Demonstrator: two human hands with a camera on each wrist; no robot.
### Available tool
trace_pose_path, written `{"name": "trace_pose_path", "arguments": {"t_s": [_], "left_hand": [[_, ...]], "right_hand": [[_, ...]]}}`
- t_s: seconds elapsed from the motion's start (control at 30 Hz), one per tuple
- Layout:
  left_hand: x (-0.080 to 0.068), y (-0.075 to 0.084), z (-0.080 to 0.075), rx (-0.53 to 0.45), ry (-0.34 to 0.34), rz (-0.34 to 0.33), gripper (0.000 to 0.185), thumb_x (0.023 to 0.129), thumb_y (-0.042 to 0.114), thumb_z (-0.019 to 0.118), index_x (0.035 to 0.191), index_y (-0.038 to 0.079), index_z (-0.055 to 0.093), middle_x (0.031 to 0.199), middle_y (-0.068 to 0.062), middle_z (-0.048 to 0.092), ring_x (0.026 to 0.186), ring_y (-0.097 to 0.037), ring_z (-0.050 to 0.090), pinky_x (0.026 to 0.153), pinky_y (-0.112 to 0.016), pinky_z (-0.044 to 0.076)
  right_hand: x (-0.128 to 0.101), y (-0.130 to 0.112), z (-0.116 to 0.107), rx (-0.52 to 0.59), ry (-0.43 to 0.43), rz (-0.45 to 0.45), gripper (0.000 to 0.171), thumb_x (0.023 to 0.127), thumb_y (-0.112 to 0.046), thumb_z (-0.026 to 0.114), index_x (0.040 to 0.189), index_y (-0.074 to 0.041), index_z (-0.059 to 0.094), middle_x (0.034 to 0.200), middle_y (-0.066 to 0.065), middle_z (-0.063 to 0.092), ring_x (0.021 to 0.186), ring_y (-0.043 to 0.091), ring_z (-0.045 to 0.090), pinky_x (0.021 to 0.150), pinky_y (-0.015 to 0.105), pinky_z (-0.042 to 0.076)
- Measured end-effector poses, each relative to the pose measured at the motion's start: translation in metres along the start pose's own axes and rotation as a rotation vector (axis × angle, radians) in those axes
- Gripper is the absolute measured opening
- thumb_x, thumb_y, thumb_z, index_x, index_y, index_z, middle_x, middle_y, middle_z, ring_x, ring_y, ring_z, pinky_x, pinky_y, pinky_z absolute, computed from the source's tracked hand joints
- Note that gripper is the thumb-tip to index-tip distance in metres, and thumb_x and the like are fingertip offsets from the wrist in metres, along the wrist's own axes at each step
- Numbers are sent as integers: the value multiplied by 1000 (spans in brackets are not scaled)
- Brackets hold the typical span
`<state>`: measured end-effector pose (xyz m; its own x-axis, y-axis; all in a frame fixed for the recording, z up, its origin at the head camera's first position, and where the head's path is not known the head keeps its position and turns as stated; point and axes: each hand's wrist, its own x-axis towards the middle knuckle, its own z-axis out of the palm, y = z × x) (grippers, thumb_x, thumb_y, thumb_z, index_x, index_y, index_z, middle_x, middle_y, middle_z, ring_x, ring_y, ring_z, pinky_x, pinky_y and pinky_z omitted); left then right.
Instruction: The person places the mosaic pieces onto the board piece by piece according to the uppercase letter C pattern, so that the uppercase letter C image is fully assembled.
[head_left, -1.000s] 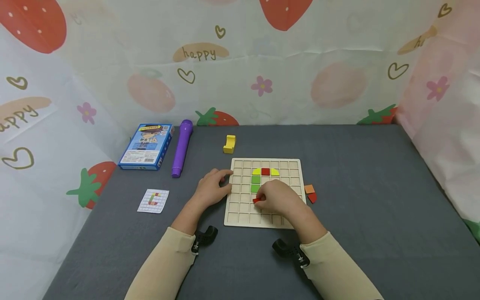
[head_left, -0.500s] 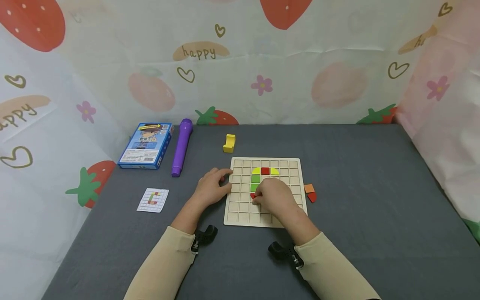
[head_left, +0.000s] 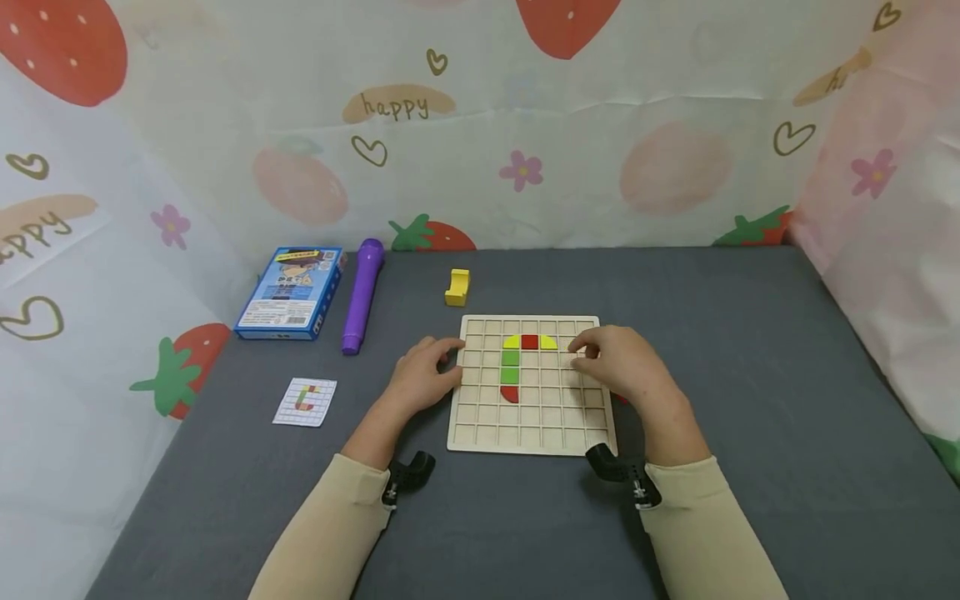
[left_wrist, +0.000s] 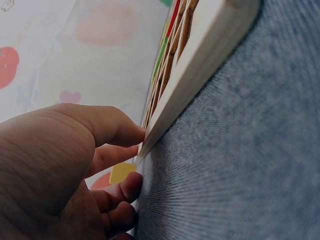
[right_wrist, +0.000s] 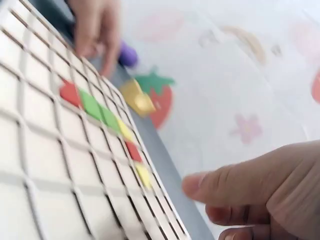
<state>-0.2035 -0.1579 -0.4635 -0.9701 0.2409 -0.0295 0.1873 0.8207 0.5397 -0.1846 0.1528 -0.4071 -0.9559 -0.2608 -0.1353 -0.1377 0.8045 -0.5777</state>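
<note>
A wooden grid board (head_left: pixel 480 417) lies on the table with colored tiles set in its cells. Two green tiles (head_left: pixel 510 367) stand in a column, with a rounded red tile (head_left: pixel 510 394) below them. Along the top of that column run a yellow tile (head_left: pixel 512 342), a red square tile (head_left: pixel 529 342) and another yellow tile (head_left: pixel 548 342). My left hand (head_left: pixel 422 375) touches the board's left edge with thumb and fingertips. Over the board's right part hovers my right hand (head_left: pixel 626 362), nothing visible between thumb and fingers. It mostly hides the loose tiles beyond the right edge; a red bit (head_left: pixel 621 400) shows.
Left of the board lies a pattern card (head_left: pixel 305 402). Farther back are a blue box (head_left: pixel 292 292), a purple microphone-shaped stick (head_left: pixel 363 296) and a yellow curved block (head_left: pixel 457 287). A printed cloth (head_left: pixel 570 183) hangs behind the table.
My right hand has let go of the rounded red tile, which now sits in a cell below the green ones. It has moved right and away. My left hand stays put.
</note>
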Motion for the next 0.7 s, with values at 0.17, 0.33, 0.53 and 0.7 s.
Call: {"name": "trace_pose_path", "arguments": {"t_s": [0.17, 0.33, 0.53, 0.7], "left_hand": [[0, -1, 0, -1, 8, 9, 48, 94, 24, 63, 141, 16, 63, 101, -7, 55, 86, -25, 50, 77, -41, 38], [-1, -1, 0, 2, 4, 5, 47, 95, 24, 63, 141, 16, 63, 101, -7, 55, 86, -25, 50, 77, -42, 38], [-1, -1, 1, -3, 4, 2, 47, 95, 24, 63, 141, 16, 63, 101, -7, 55, 88, -25, 50, 78, -42, 38], [-1, 0, 1, -2, 10, 7, 46, 95, 24, 63, 141, 15, 63, 100, -7, 55, 87, -25, 49, 78, -42, 38]], "right_hand": [[-3, 23, -12, 27, -40, 120, 24, 96, -13, 68, 115, 0, 71, 97, 14, 65, 80, 26, 60, 71, 41, 48], [-2, 39, -8, 51, -87, 186, 22, 95, -12, 70, 111, 3, 67, 105, 20, 66, 83, 29, 58, 72, 42, 48], [0, 49, -7, 57, -51, 208, 26, 96, -17, 71, 111, 4, 67, 107, 21, 65, 81, 29, 58, 71, 41, 49], [1, 53, -10, 24, -15, 212, 31, 93, -19, 74, 114, 5, 70, 107, 20, 66, 84, 30, 58, 73, 42, 49]]}}
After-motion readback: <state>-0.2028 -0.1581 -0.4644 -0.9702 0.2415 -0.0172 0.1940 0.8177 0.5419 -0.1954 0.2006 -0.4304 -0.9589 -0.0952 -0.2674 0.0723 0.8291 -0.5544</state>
